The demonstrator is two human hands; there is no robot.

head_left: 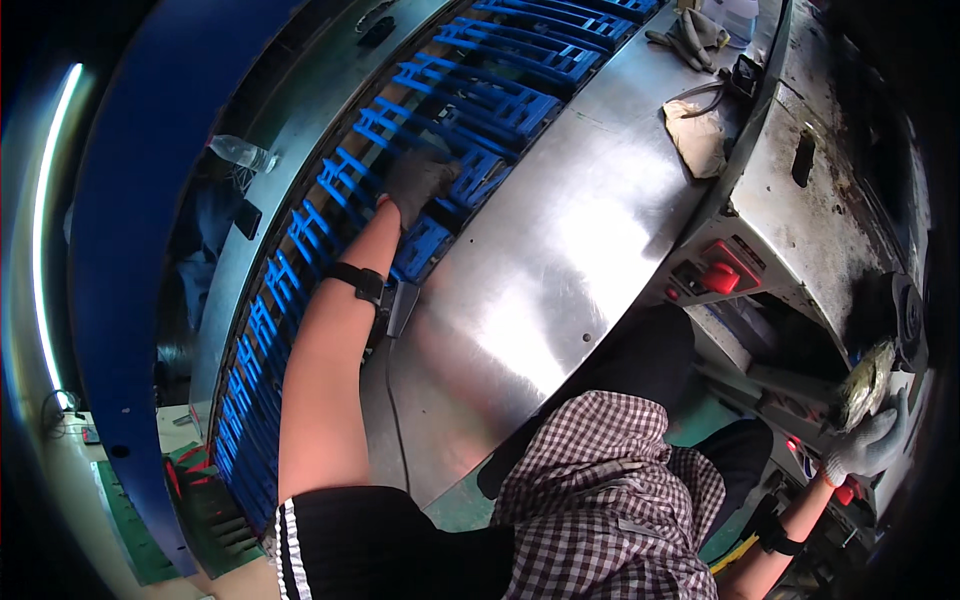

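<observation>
Head view. Surface: bare metal desk (560, 250), scratched, with bright glare, running diagonally from the upper right to the lower middle. Along its left side, a long curved row of blue racks (285, 285). Beyond this, a narrower metal ledge (305, 110) and a broad blue beam (125, 260); lit tube lamp (43, 230) at far left. To the right, a stained metal machine (825, 190) with a red switch (718, 277) on its side.

Left hand (420, 185), in a dark glove, reaches into the row; fingers bent, just beside or touching a blue block (480, 178). Finger gap and grip: cannot tell. Right hand (865, 447), in a pale glove, at lower right; fingers partly spread against a crinkled, shiny bundle (866, 383), which lies just above the palm. Firm hold or mere contact: cannot tell.

Containers: clear bottle (243, 153) lying on the ledge, near a black phone (247, 219); contents not legible. Clear tub (738, 22) at the upper edge, beside grey gloves (692, 40); contents unclear.
</observation>
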